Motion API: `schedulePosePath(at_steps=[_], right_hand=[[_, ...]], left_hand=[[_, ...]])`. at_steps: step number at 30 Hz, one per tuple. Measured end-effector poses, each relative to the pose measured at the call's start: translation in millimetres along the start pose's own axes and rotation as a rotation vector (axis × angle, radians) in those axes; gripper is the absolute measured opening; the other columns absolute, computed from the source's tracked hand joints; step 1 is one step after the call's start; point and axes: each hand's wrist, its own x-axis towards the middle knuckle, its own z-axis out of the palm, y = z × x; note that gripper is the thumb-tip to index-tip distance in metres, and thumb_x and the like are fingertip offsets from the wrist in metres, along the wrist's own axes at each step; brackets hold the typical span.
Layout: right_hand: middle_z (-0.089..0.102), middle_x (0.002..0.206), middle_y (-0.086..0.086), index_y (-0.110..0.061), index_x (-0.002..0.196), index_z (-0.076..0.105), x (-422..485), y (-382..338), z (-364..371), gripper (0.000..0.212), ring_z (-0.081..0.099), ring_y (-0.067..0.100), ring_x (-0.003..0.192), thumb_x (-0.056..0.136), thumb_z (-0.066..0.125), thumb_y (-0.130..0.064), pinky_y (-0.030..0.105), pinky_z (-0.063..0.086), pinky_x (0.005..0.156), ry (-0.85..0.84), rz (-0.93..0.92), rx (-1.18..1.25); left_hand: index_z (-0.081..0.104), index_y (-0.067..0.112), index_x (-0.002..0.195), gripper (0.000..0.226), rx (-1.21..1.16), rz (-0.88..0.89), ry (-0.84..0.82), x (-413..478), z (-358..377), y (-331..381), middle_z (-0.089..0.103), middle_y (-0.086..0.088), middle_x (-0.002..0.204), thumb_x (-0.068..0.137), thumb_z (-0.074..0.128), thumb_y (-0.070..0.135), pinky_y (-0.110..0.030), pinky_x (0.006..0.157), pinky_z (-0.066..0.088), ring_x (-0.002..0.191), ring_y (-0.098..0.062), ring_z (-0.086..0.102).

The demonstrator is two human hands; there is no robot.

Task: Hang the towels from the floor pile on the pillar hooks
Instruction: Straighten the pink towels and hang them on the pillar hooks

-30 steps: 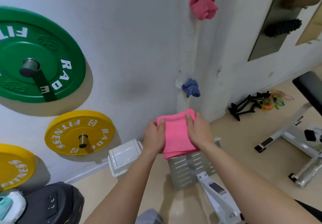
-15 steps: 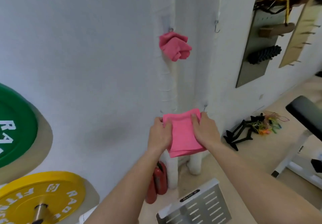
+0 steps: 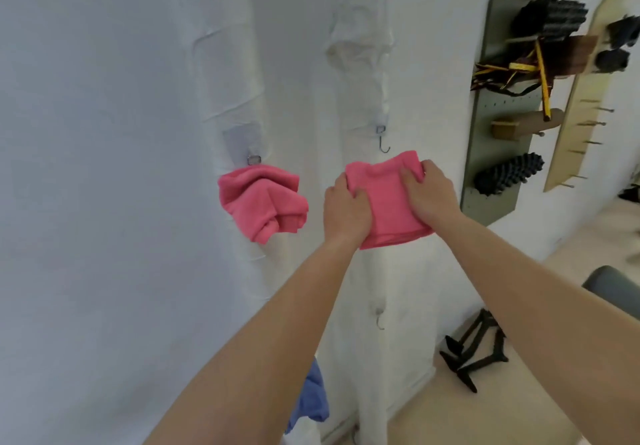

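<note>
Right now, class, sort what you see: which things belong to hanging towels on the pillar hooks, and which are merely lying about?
Belongs to the job:
folded pink towel, held by left hand and right hand
empty hook just above it
hung pink towel
blue towel lower down

Lying about:
green pegboard
black ridged roller
black frame on the floor

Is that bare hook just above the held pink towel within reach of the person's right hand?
Probably yes. The right hand grips the folded pink towel with the left hand, just below and right of the bare hook. Nothing lies between them, though its fingers are busy with the towel.
</note>
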Motion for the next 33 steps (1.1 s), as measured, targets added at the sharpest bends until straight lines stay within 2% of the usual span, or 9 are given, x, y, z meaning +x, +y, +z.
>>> schedulePosePath(at_steps=[4,10,14,19,23,25,29,31,33], right_hand=[[0.059,0.104,0.004,-0.01,0.118,0.056,82.6,7.3,-3.9,0.039,0.054,0.025,0.093,0.097,0.053,-0.043,0.033,0.039,0.079,0.007,-0.018,0.107],[0.06,0.11,0.002,-0.011,0.125,0.056,174.3,15.6,8.0,0.048,0.056,0.021,0.098,0.093,0.06,-0.046,0.032,0.042,0.081,0.054,-0.035,0.196],[0.06,0.102,0.001,-0.011,0.118,0.06,198.2,33.6,26.1,0.044,0.057,0.021,0.095,0.091,0.063,-0.046,0.031,0.041,0.081,0.023,-0.025,0.136],[0.068,0.082,0.0,-0.016,0.093,0.068,204.2,55.6,42.4,0.029,0.067,0.024,0.086,0.082,0.075,-0.041,0.031,0.049,0.074,-0.027,0.076,0.204],[0.071,0.092,0.008,-0.014,0.102,0.062,199.1,63.4,41.4,0.039,0.068,0.025,0.084,0.078,0.08,-0.039,0.037,0.056,0.078,-0.116,0.142,0.267],[0.07,0.097,0.007,-0.016,0.111,0.055,192.7,63.7,41.8,0.044,0.068,0.025,0.085,0.078,0.079,-0.032,0.04,0.057,0.08,-0.083,0.068,0.319],[0.068,0.105,-0.003,-0.019,0.106,0.068,178.7,60.6,37.5,0.019,0.067,0.018,0.085,0.087,0.068,-0.016,0.038,0.056,0.083,0.003,-0.225,0.259],[0.073,0.104,-0.005,-0.019,0.106,0.074,170.8,61.3,32.7,0.019,0.069,0.017,0.089,0.092,0.061,-0.018,0.037,0.056,0.087,-0.06,-0.174,0.323],[0.073,0.094,-0.007,-0.015,0.104,0.075,162.2,64.6,27.8,0.022,0.067,0.014,0.085,0.097,0.055,-0.021,0.036,0.054,0.082,-0.158,-0.134,0.428]], left_hand=[[0.047,0.012,0.143,0.046,-0.005,0.041,0.041,67.8,36.2,24.8,0.057,-0.013,0.13,0.097,0.048,0.017,-0.034,0.101,0.043,0.117,-0.029,0.057],[0.048,0.016,0.142,0.049,-0.115,0.075,0.146,144.0,68.7,29.4,0.06,-0.004,0.129,0.094,0.055,0.021,-0.04,0.105,0.046,0.116,-0.023,0.059],[0.048,0.024,0.124,0.035,-0.212,0.041,0.193,161.5,84.4,10.4,0.064,0.006,0.107,0.091,0.058,0.02,-0.038,0.089,0.054,0.095,-0.016,0.065],[0.047,0.021,0.102,0.022,-0.191,0.011,0.24,166.5,90.9,-15.5,0.059,0.012,0.081,0.087,0.062,0.019,-0.026,0.067,0.048,0.073,-0.009,0.061],[0.048,0.023,0.094,0.023,-0.27,-0.156,0.153,160.0,97.4,-39.5,0.061,0.004,0.08,0.079,0.065,0.026,-0.048,0.072,0.06,0.076,-0.021,0.066],[0.048,0.023,0.096,0.024,-0.274,-0.186,0.128,156.6,97.9,-39.7,0.06,0.005,0.083,0.08,0.066,0.025,-0.048,0.073,0.06,0.076,-0.021,0.065],[0.05,0.024,0.105,0.027,-0.034,0.153,0.282,151.3,92.8,-29.1,0.054,0.004,0.106,0.083,0.064,0.019,-0.032,0.069,0.052,0.084,-0.017,0.06],[0.056,0.028,0.111,0.029,0.067,0.342,0.291,148.7,91.9,-27.5,0.051,0.005,0.113,0.086,0.06,0.014,-0.028,0.072,0.05,0.09,-0.017,0.06],[0.062,0.027,0.117,0.029,0.109,0.407,0.234,144.4,94.3,-26.9,0.053,0.006,0.113,0.091,0.056,0.015,-0.03,0.077,0.05,0.095,-0.016,0.06]])
